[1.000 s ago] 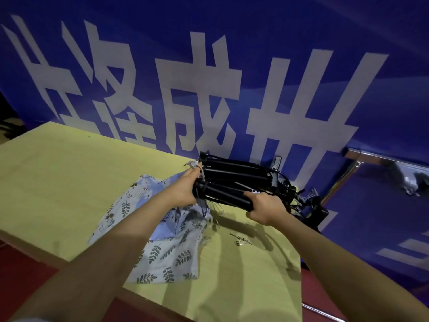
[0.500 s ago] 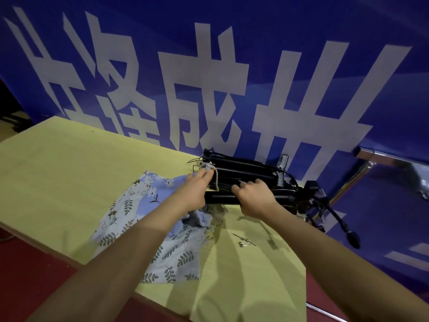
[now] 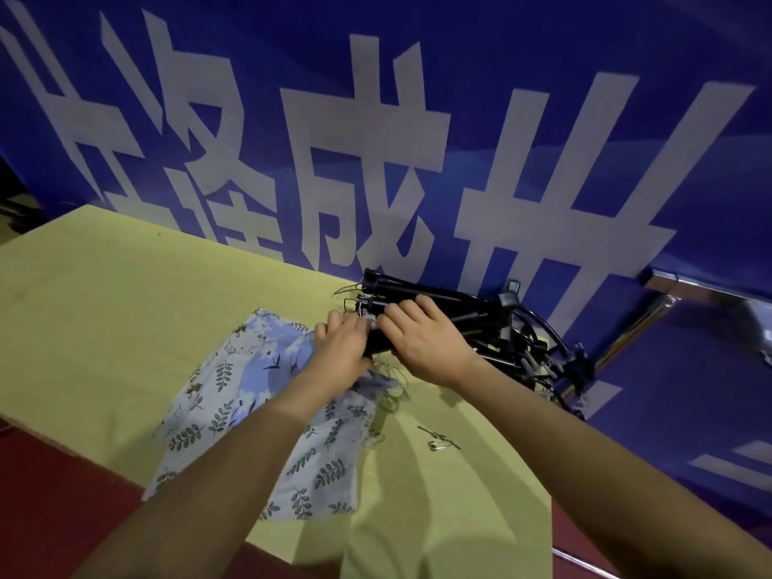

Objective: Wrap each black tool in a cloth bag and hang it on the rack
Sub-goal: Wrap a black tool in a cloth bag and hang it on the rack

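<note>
Black tool lies at the table's far edge, cloth bag just beside it. Right hand grips the tool to steady it; left hand pinches something at the bag mouth, likely the drawstring.

Hands: two, a left hand and a right hand.
Black tools: one pile, maybe three or more; too tangled to count.
Cloth bags: one.
Small metal pins: about two.
Desks: one.
</note>
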